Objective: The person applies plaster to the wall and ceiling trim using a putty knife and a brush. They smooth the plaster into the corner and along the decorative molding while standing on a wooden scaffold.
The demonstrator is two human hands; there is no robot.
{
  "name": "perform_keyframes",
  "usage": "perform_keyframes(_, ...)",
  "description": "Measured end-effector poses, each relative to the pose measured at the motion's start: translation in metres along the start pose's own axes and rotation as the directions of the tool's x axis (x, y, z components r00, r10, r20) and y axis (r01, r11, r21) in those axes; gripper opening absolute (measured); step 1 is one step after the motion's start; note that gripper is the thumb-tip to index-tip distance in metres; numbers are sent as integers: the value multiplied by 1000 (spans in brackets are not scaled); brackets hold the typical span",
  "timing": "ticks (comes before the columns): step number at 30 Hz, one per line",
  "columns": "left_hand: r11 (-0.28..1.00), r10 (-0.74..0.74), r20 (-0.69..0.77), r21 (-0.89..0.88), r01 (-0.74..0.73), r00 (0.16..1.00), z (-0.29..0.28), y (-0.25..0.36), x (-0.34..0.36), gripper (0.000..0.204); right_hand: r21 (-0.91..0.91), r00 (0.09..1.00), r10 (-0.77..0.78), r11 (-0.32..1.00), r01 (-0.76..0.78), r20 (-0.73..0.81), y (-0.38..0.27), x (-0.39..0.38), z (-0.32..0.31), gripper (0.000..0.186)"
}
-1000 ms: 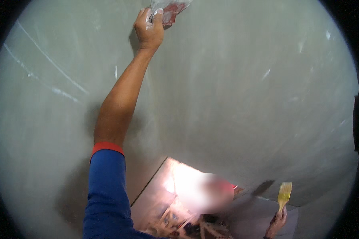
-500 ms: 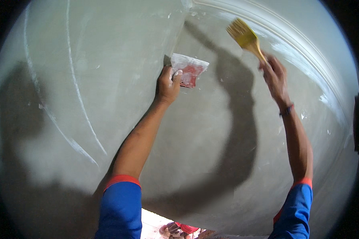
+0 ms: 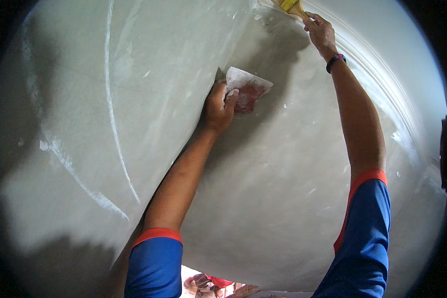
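My left hand [image 3: 218, 109] is closed on a red putty spreader [image 3: 249, 85] smeared with white, its thumb lying over the near edge. That hand is near the corner where two grey-plastered wall faces meet. Higher up and to the right, my right hand [image 3: 322, 36] grips a flat paintbrush [image 3: 291, 6] by its wooden handle. The brush has a yellow band, and its bristles are mostly cut off by the top of the picture. It is close to the corner below the white cornice [image 3: 365, 57]; whether the bristles touch the wall I cannot tell.
The grey wall [image 3: 263, 198] carries white specks and smears. Curved white streaks [image 3: 115, 119] mark the left wall face. A dark object [image 3: 445, 154] stands at the far right edge. Far below, between my arms, a red item [image 3: 218, 281] lies among clutter.
My right hand has moved up and slightly left with the paintbrush, toward the top corner. My left hand and the putty spreader appear slightly further right in the picture.
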State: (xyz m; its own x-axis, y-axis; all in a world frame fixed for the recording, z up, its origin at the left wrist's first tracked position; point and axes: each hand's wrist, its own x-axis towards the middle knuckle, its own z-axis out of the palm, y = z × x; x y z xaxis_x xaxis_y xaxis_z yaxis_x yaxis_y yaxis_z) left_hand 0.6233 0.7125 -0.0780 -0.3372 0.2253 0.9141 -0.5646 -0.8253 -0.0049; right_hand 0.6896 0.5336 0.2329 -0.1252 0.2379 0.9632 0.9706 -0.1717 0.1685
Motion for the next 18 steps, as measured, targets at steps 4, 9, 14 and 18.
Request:
perform_keyframes(4,1000,-14,5,-20,14,1000,-1,3,1,27,-384,996,18,922,-49,-85,-20,-3,-12,35)
perform_keyframes(9,1000,-20,25,18,19,1000,-4,8,0,17,-486,966,87,851,-200,-244,-2,-53,-64,38)
perform_keyframes(14,1000,3,31,7,-3,999,-3,9,2,17,-176,862,286,906,-386,-419,39,-75,-74,41)
perform_keyframes(18,1000,23,17,18,-24,1000,-10,7,1,18,-221,903,156,940,-261,-401,-30,-59,-9,36)
